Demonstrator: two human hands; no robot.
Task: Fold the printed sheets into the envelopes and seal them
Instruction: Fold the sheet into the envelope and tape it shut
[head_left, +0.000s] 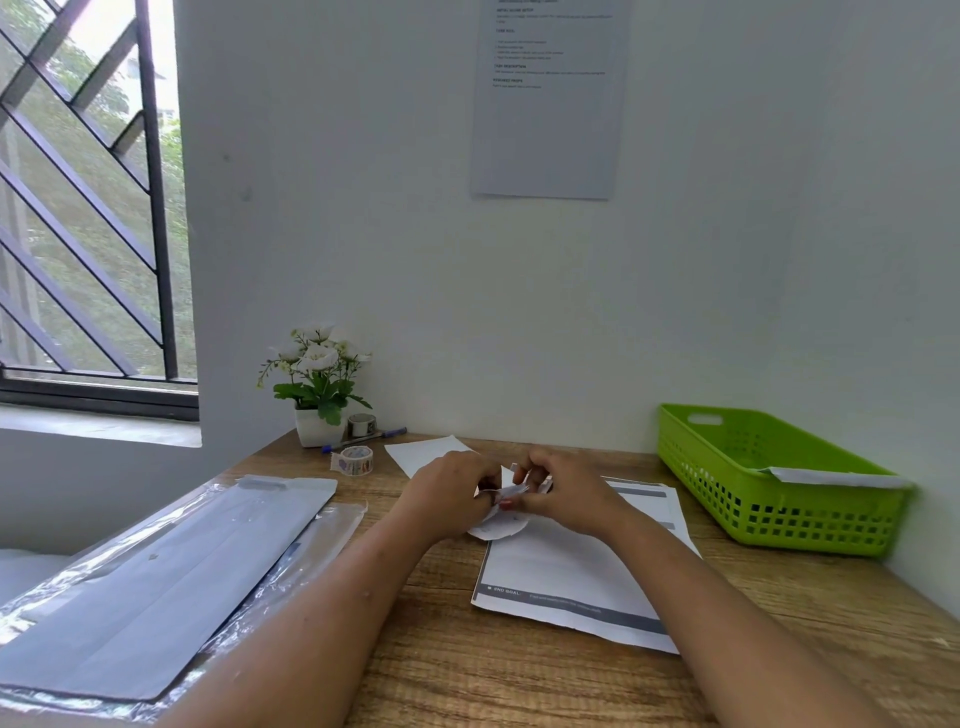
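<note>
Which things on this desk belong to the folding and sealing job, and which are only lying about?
Job: printed sheets; pack of envelopes; small white scrap pinched by left hand and right hand; patterned tape roll; green basket holding what seems a white envelope.
Lying about: potted plant; pens; silver tape roll; wall notice.

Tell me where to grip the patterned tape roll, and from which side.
Probably best to grip the tape roll across its round outer wall, coming from above: it lies flat with the hole up, and the pen and pot crowd its far side.
</note>
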